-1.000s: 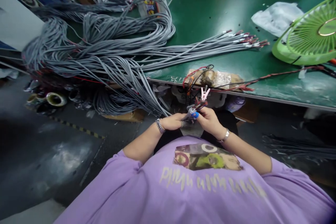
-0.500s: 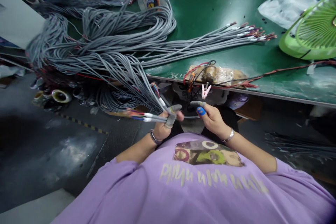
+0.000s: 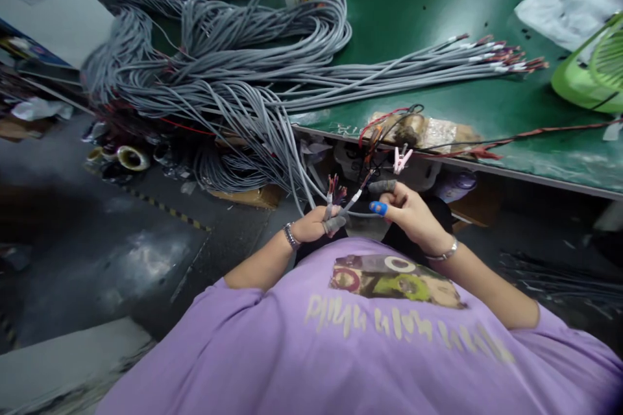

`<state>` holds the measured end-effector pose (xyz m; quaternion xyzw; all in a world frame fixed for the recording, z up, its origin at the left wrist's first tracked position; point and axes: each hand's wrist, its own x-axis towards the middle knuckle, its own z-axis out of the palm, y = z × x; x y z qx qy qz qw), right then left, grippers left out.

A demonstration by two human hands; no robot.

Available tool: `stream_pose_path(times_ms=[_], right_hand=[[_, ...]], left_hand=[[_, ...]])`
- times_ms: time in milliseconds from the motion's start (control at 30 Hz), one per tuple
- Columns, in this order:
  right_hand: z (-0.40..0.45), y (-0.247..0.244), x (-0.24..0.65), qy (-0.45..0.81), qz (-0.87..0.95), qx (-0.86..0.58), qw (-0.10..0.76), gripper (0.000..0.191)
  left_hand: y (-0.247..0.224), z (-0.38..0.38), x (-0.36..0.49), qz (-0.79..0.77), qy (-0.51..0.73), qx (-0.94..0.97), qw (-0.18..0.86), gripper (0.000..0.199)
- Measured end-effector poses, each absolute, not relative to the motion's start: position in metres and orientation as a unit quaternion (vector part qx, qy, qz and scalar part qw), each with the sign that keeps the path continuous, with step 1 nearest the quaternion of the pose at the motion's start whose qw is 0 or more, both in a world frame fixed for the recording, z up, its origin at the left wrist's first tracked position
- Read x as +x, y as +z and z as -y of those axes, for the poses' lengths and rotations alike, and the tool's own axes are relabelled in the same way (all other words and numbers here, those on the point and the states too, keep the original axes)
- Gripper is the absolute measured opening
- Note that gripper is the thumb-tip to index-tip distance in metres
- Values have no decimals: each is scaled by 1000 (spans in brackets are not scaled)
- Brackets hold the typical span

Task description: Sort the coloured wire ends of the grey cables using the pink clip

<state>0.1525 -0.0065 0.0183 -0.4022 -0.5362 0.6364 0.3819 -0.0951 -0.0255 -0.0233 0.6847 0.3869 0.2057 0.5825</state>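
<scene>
My left hand (image 3: 318,225), with a grey covering on a finger, is closed around several grey cables. Their stripped ends (image 3: 335,189) stick up above it, showing fanned coloured wires and white wraps. Another cable end (image 3: 357,195) with a white band points up and right between the hands. My right hand (image 3: 406,211) wears a blue wrap on the thumb and a grey covering on a finger. It is closed at the end of a grey cable (image 3: 360,214) that runs across from my left hand; the exact grip is partly hidden behind the thumb.
A large heap of grey cables (image 3: 219,45) lies on the green table (image 3: 399,6) and hangs over its edge. A pink clip (image 3: 402,160) sits at the edge by a taped block (image 3: 433,133). A green fan (image 3: 588,71) and plastic bag (image 3: 559,10) stand right.
The cable ends in my left hand have swung from pointing left to pointing up. One banded end now leans toward my right hand. The whole view has shifted, moving the table contents rightward.
</scene>
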Motion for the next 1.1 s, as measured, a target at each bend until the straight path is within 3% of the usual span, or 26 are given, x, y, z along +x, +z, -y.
stream_pose_path(times_ms=[133,300,567,767,933,1100], right_hand=[[4,12,143,665,533,-376,364,51],[5,20,140,614,642,-322,328,40],[-2,15,142,530,695,-302,382,33],[0,12,149,501,704,-307,398,34],[2,16,148,467,717,-347,384,40],[0,21,141,378,736,-395,400,38]], left_hand=[[-27,13,-95,-351,122,719,587,47],[-38,0,-95,-351,56,682,640,27],[-38,-8,-99,-296,45,670,679,40],[-46,-14,-99,-290,66,649,701,36],[-49,-13,-97,-306,68,673,670,26],[-48,-7,-93,-363,41,736,571,11]])
